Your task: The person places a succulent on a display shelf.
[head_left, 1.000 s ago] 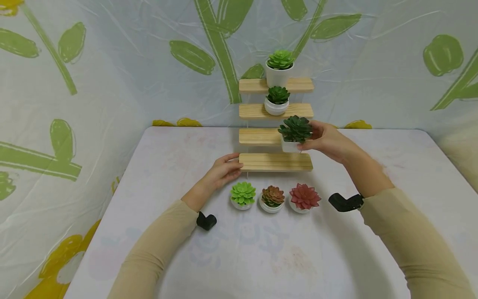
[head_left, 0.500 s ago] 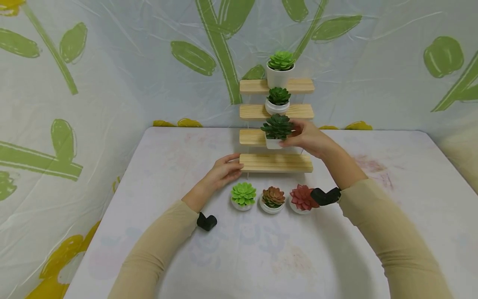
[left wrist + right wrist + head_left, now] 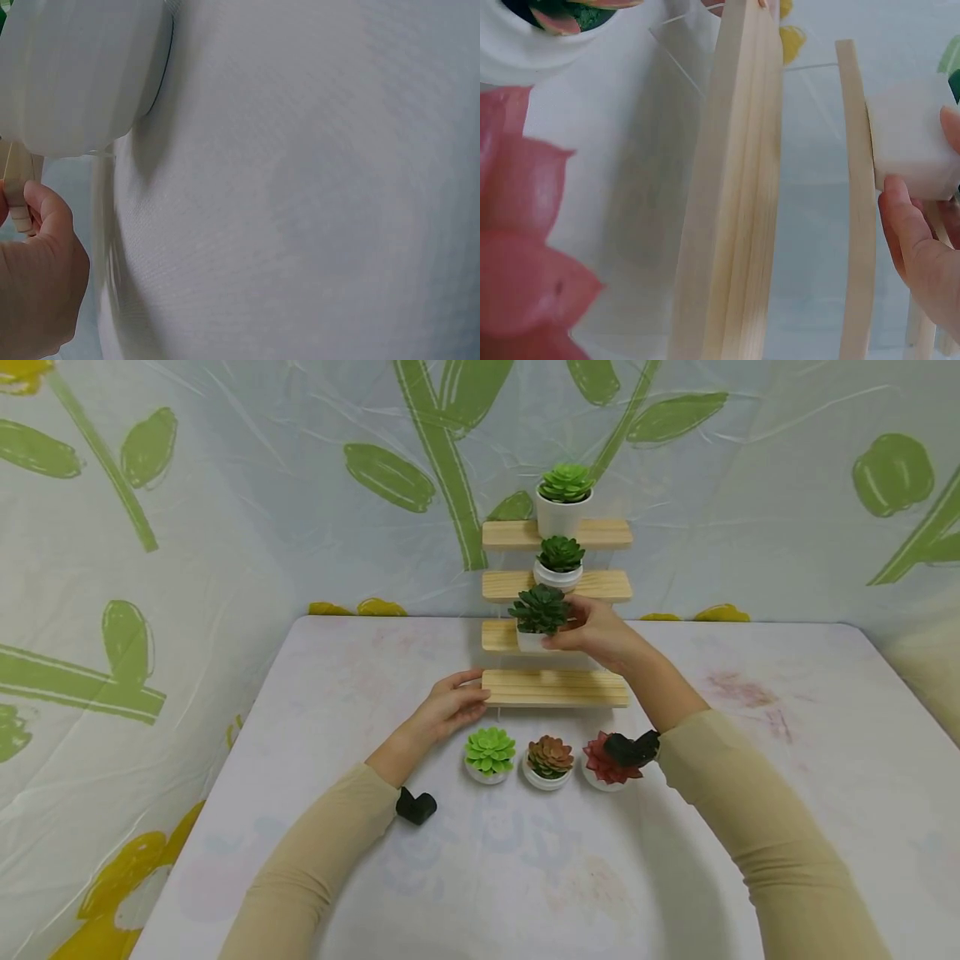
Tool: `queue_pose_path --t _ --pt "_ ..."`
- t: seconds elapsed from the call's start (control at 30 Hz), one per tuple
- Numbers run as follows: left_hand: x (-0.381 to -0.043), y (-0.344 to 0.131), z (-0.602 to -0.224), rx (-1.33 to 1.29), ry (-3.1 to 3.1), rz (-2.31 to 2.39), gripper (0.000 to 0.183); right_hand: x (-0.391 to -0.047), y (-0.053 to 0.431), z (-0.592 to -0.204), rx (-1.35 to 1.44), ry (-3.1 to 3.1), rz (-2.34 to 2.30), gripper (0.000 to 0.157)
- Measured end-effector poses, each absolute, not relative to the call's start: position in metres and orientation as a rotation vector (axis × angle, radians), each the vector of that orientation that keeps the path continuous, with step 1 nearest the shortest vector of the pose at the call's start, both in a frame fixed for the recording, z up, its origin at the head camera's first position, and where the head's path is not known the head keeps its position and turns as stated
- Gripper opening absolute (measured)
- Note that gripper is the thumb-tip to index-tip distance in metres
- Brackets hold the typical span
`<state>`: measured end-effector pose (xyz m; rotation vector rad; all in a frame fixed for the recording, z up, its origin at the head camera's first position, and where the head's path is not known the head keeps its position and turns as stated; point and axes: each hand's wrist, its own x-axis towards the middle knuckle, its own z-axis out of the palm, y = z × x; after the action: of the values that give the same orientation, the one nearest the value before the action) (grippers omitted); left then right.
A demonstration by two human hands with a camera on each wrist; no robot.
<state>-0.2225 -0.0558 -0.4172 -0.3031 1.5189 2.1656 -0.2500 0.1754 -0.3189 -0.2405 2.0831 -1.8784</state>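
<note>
My right hand [image 3: 603, 631] grips the white pot of a dark green succulent [image 3: 538, 608] at the left part of the second board from the bottom of a tiered wooden plant stand [image 3: 555, 689]. Thumb and fingers hold the white square pot [image 3: 911, 142] from the side in the right wrist view, its base against the board [image 3: 859, 210]. My left hand [image 3: 447, 706] pinches the left end of the lowest board, thumb above and fingers below. A bright green succulent [image 3: 566, 485] tops the stand; a smaller green one [image 3: 559, 560] sits a board lower.
On the table in front of the stand are a light green succulent [image 3: 490, 752], a brown one [image 3: 548, 760] and a red one [image 3: 603, 764], all in white pots. The right wrist camera overlaps the red one. A leaf-patterned sheet [image 3: 270, 510] hangs behind.
My right hand has carried the dark green succulent leftward along the second board from the bottom, from its right end to its left part. The left hand stays on the lowest board.
</note>
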Motion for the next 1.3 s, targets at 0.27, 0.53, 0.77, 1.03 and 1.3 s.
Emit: queue_pose_path --t 0.27,0.53,0.77,1.03,1.3 --pt "-0.222 -0.056 -0.418 -0.294 1.520 2.167 0.055 -0.250 0.169 -0.317 -0.187 2.048 -1.904 0.062" --pt "-0.221 -0.056 -0.418 -0.302 1.518 2.166 0.055 -0.252 0.165 -0.319 -0.169 2.026 -1.909 0.073" --pt "-0.222 -0.056 -0.419 -0.304 1.521 2.167 0.054 -0.252 0.163 -0.323 -0.078 2.047 -1.914 0.082" --pt "-0.222 -0.055 -0.418 -0.300 1.527 2.159 0.054 -0.252 0.162 -0.325 -0.066 2.048 -1.924 0.082" --pt "-0.222 -0.057 -0.418 -0.302 1.526 2.166 0.054 -0.253 0.160 -0.324 -0.093 2.032 -1.949 0.076"
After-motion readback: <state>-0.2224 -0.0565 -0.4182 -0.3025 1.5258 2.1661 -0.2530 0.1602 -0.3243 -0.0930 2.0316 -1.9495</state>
